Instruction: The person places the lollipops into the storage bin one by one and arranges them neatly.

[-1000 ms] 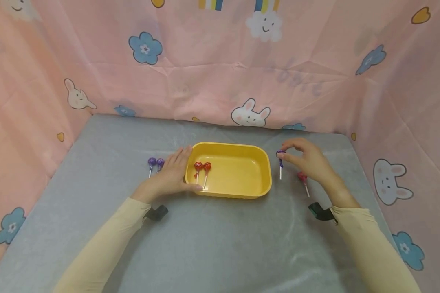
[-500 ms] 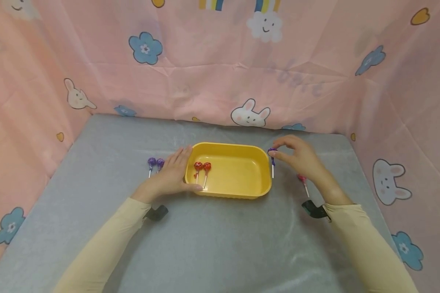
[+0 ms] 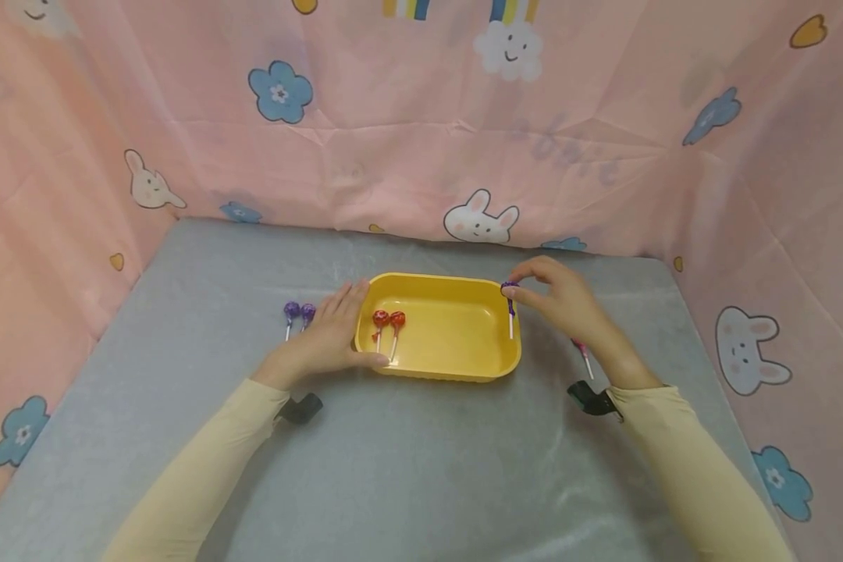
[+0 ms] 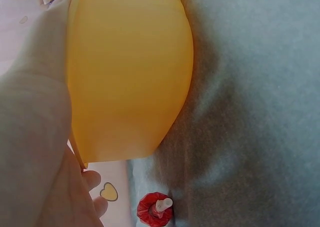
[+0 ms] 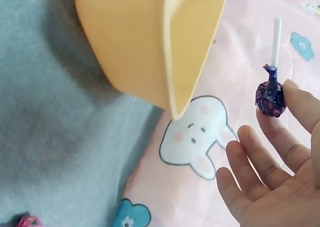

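Note:
My right hand pinches a purple-wrapped lollipop by its candy head between thumb and index finger. In the head view its white stick points down over the right end of the yellow plastic box; the other fingers are spread. My left hand rests against the box's left end, fingers straight along the side and thumb stretched over the front rim. Inside the box, towards the left, lie a red lollipop and an orange-red lollipop, side by side.
Left of the box lie two purple lollipops, partly behind my left hand. A red lollipop shows low in the left wrist view. A pink lollipop lies under my right wrist. A grey cloth covers the table; a pink patterned curtain surrounds it.
My right hand has carried the purple lollipop leftward, from beside the box to over its right end. The left hand and the box have stayed still.

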A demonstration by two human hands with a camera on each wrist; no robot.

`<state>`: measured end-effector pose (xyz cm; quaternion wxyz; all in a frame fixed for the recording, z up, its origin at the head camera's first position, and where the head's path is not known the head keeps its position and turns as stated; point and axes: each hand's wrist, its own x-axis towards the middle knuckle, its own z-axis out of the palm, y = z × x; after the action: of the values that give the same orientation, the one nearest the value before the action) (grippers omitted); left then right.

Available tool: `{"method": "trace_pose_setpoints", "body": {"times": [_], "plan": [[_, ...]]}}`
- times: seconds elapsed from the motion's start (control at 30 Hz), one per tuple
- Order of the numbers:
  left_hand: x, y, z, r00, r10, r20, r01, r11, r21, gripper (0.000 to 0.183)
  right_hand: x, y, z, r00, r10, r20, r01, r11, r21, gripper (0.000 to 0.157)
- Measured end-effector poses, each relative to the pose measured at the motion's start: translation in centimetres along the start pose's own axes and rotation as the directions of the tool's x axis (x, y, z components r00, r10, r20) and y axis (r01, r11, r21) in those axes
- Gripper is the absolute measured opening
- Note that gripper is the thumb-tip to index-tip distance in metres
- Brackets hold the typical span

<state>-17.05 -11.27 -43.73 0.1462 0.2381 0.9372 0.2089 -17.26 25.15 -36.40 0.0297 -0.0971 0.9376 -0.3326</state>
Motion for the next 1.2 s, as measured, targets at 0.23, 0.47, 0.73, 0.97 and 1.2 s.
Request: {"method": "trace_pose_setpoints", "body": {"times": [0.23, 0.47, 0.73, 0.97, 1.2], "plan": [[0.0, 0.1, -0.1, 1.0, -0.007, 0.004, 0.007, 1.0, -0.005, 0.132, 0.5, -0.8, 0.6, 1.0, 0.008, 0.018, -0.008, 1.0, 0.023, 0.034], [0.0, 0.0, 0.0, 1.0, -0.003, 0.004, 0.003, 1.0, -0.005, 0.131, 1.0, -1.4, 1.2, 1.0, -0.012, 0.01, 0.012, 1.0, 0.029, 0.027], [0.0, 0.0, 0.0, 1.0, 0.009, -0.006, -0.009, 1.0, 0.01, 0.131, 1.5, -2.2, 1.9, 1.0, 0.006, 0.029, -0.007, 0.999, 0.039, 0.026], [0.0, 0.0, 0.0, 1.0, 0.007, -0.002, -0.007, 1.0, 0.009, 0.131, 1.8, -2.8, 2.5, 0.999, -0.021, 0.028, 0.019, 0.997, 0.076, 0.023], [0.0, 0.1, 0.0, 1.0, 0.007, 0.0, -0.007, 1.0, 0.018, 0.13, 2.1, -3.3, 3.2, 0.999, -0.034, 0.028, 0.031, 0.996, 0.085, 0.024]]}}
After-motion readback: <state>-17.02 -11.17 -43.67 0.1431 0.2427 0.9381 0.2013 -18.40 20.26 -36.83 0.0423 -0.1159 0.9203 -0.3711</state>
